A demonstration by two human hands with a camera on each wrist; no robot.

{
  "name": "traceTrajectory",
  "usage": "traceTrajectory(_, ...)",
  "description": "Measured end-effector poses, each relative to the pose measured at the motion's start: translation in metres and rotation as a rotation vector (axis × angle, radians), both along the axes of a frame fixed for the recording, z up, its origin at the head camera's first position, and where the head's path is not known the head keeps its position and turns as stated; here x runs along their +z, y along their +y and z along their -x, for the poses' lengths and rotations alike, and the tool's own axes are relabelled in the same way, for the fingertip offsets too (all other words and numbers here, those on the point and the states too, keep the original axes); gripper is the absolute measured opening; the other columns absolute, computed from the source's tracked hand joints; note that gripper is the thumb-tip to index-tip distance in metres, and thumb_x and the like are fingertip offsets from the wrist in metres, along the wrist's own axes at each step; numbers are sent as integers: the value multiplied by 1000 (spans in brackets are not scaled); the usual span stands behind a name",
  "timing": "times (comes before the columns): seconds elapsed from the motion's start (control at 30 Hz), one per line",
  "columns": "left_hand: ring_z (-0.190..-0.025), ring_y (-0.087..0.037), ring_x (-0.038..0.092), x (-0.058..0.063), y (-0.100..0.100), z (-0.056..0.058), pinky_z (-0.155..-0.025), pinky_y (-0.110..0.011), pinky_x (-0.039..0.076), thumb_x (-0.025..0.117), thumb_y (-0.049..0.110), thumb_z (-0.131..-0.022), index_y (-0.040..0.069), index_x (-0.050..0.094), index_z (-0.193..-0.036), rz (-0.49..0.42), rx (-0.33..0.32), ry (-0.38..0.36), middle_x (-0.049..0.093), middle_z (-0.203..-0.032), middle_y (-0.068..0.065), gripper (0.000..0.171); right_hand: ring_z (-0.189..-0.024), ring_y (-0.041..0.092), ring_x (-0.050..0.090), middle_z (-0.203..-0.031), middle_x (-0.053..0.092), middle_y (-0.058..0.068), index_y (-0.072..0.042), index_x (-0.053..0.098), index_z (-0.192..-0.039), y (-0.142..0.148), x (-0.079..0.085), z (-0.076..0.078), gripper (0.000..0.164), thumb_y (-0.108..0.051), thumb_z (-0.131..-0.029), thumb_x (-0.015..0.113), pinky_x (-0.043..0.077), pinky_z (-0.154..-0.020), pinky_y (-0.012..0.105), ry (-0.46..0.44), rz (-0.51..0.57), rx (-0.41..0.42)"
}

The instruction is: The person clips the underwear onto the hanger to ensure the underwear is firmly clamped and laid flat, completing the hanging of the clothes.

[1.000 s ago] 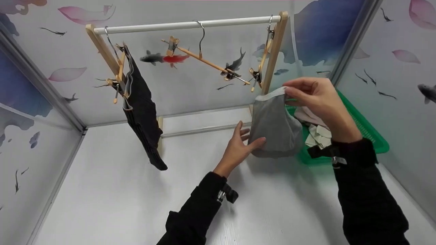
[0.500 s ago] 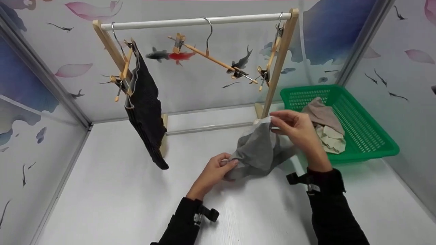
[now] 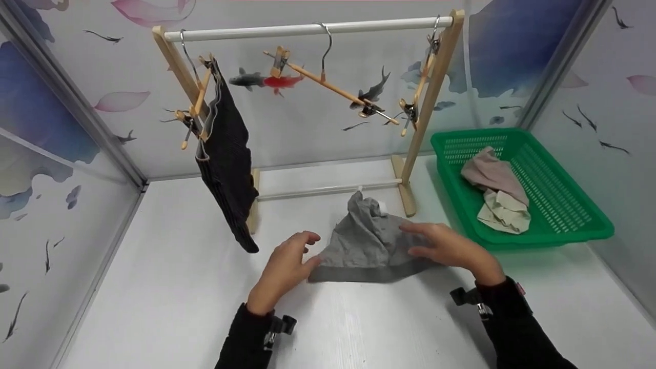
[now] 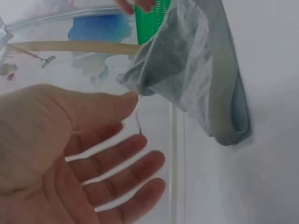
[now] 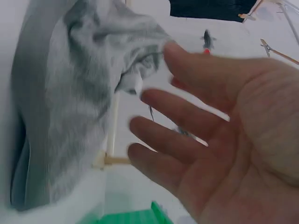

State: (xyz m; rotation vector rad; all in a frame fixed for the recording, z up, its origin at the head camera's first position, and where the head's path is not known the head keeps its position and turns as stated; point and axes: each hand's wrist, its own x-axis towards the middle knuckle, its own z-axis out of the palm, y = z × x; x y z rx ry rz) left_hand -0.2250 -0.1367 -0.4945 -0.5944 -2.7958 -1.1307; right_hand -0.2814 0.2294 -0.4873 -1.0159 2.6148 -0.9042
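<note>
Grey underpants [image 3: 361, 241] lie crumpled on the white table, their darker waistband toward me and a white patch showing at the far end. My left hand [image 3: 284, 266] is beside their left corner, fingers spread and thumb tip near the waistband. In the left wrist view that hand's fingers [image 4: 133, 175] are relaxed, with nothing between them, and the end of the waistband [image 4: 229, 112] forms a loop. Over the right side of the cloth is my right hand [image 3: 451, 248], its fingers loosely extended. The right wrist view shows its palm [image 5: 261, 121] holding nothing.
Behind stands a wooden rack with a white rail [image 3: 379, 25]. Dark folded trousers [image 3: 228, 148] hang at its left; a bare clip hanger [image 3: 333, 87] is mid-rail and another bare hanger [image 3: 423, 87] at right. A green basket [image 3: 558, 179] holds a pinkish cloth [image 3: 494, 171] and a cream cloth [image 3: 507, 210].
Both hands lowered the grey underpants from beside the rack, turned them and let go on the table. The fingers opened, and the hands moved apart to either side.
</note>
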Motion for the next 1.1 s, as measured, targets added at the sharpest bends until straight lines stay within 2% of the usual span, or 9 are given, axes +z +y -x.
traceTrajectory(0.13,-100,-29,67,1,4,-3,-86,-41,54,78,9,-90,3,67,-121,59,-155,58,69,-116,-11,34,-107,33,65,-129,64,24,8,58,-136,10,-2,-4,51,-5,-90,76,54,-84,45,-39,-131,59)
traceTrajectory(0.2,-100,-27,66,-5,8,-3,-85,-40,54,79,8,-88,3,68,-119,122,-193,80,69,-113,-10,33,-101,30,65,-124,66,22,7,60,-133,10,-4,-4,52,-4,-87,79,54,-80,43,-45,-169,60)
traceTrajectory(0.27,-103,-26,66,-14,13,-2,-88,-38,53,80,9,-87,4,70,-117,211,-206,114,69,-113,-9,32,-102,31,65,-117,69,20,7,64,-128,8,-6,-5,52,-4,-81,83,54,-82,45,-27,-194,59)
traceTrajectory(0.37,-109,-26,64,-25,19,-2,-93,-37,52,80,10,-87,3,72,-117,336,-210,139,68,-117,-9,32,-104,35,64,-114,68,19,6,66,-122,7,-10,-6,54,-5,-74,89,53,-86,49,11,-225,51)
traceTrajectory(0.47,-111,-27,62,-32,22,-3,-94,-35,51,79,10,-88,1,73,-117,400,-208,155,67,-120,-10,31,-106,39,62,-115,65,19,4,68,-119,5,-13,-8,55,-5,-70,90,52,-88,52,50,-257,13)
traceTrajectory(0.63,-99,-25,62,-36,23,-4,-85,-32,53,79,4,-86,2,77,-105,396,-168,208,67,-107,-8,19,-105,40,60,-116,64,18,-1,71,-114,0,-17,-6,49,-3,-68,89,51,-86,51,107,-290,-50)
traceTrajectory(0.83,-84,-24,61,-35,21,-1,-72,-35,51,80,3,-81,4,76,-90,364,-95,167,64,-87,-5,10,-79,29,63,-90,66,11,-1,69,-92,-4,-21,-2,29,7,-66,79,52,-68,41,246,-226,21)
traceTrajectory(0.97,-80,-24,59,-35,21,0,-67,-36,50,80,4,-80,4,71,-86,372,-76,144,60,-81,-5,11,-70,23,60,-80,65,8,0,67,-85,-4,-23,-1,25,9,-65,78,50,-60,36,225,-196,41)
traceTrajectory(1.1,-80,-25,59,-35,22,-1,-68,-36,49,81,6,-82,4,69,-87,373,-72,114,59,-81,-5,13,-71,24,61,-81,65,8,0,67,-85,-4,-26,-2,25,9,-65,79,51,-62,38,228,-198,21)
